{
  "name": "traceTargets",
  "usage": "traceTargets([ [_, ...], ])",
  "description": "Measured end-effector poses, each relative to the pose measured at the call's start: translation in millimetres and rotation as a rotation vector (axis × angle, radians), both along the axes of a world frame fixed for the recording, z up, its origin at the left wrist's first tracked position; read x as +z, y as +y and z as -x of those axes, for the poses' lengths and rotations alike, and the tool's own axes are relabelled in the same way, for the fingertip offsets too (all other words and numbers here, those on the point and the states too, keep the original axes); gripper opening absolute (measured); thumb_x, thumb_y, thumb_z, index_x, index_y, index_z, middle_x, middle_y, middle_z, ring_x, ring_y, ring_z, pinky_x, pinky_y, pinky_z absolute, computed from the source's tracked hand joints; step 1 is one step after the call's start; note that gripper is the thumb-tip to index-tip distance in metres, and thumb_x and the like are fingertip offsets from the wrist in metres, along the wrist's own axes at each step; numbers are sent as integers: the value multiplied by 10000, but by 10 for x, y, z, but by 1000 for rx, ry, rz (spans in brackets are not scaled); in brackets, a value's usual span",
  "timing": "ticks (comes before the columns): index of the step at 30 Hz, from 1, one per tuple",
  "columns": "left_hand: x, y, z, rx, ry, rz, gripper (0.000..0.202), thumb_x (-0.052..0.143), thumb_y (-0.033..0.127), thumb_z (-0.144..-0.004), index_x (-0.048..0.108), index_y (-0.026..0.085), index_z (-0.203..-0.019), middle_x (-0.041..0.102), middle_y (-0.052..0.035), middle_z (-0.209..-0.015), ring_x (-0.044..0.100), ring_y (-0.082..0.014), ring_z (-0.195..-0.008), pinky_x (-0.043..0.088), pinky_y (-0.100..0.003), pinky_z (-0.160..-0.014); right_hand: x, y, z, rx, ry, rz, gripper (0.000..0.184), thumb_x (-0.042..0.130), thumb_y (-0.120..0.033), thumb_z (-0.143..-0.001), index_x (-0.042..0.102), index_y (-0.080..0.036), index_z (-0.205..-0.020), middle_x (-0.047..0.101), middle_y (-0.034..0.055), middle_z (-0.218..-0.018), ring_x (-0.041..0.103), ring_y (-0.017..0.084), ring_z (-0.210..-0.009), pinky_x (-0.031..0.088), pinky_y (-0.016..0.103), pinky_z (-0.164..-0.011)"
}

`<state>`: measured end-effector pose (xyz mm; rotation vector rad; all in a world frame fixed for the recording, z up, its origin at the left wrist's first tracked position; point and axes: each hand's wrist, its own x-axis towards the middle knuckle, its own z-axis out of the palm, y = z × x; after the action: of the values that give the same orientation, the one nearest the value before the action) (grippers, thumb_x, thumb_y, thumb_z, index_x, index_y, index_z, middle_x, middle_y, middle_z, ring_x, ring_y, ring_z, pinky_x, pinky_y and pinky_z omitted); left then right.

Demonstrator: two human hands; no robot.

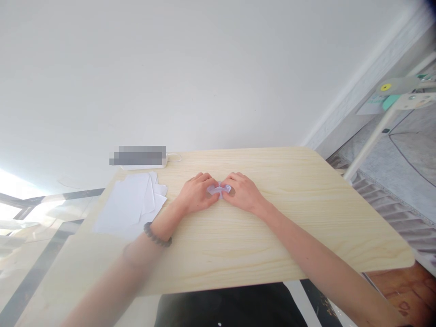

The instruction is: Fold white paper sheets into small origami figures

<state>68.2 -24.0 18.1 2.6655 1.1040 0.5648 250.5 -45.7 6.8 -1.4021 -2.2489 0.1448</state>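
A small piece of folded white paper (pixel 220 188) is held low over the middle of the table, its flaps standing out to both sides. My left hand (pixel 198 193) pinches its left part between thumb and fingers, and a dark beaded bracelet (pixel 157 235) circles that wrist. From the right, my right hand (pixel 243 191) grips the other part the same way. The two hands nearly meet at the paper, and the fingertips hide some of its folds.
Loose white sheets of paper (pixel 126 204) lie overlapping on the left of the light wooden table (pixel 327 204). Behind them, near the wall (pixel 218 72), stands a blurred-out white object (pixel 143 166) with a cable. A pale metal frame (pixel 371 136) rises beyond the right edge.
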Motion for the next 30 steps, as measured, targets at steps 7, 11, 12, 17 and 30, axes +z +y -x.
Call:
traceTargets([
  [7,-15,-2,-28,44,6,7,191,473,339,-765,582,219,-865,538,-27,-884,508,-183,-842,416,-290,-717,-11,17,-5,36,-4,8,83,536,-232,-732,607,-207,-766,567,19,-803,485,154,-775,376,291,-739],
  [11,-34,-11,-61,78,7,17,202,466,326,-769,588,237,-903,540,-24,-868,524,-177,-818,418,-286,-700,-40,41,4,16,7,2,85,541,-243,-730,605,-208,-774,566,20,-799,492,154,-769,370,295,-747],
  [12,-34,-14,-65,82,4,13,211,464,324,-770,585,242,-923,540,-23,-870,526,-177,-821,418,-285,-700,-48,44,5,9,13,1,95,541,-245,-730,606,-208,-788,567,21,-804,493,154,-770,369,295,-747],
  [17,-20,-29,-61,97,-12,-5,264,464,352,-771,560,256,-998,545,-22,-887,528,-183,-860,415,-282,-706,-59,42,-10,0,48,7,166,540,-246,-727,607,-214,-875,580,21,-836,500,153,-775,366,292,-749],
  [30,-4,17,-11,70,-52,70,307,456,453,-779,581,244,-966,585,-24,-841,545,-171,-785,408,-278,-674,-11,39,-20,-6,-32,33,177,525,-279,-735,600,-221,-885,569,27,-857,500,164,-810,348,310,-777],
])
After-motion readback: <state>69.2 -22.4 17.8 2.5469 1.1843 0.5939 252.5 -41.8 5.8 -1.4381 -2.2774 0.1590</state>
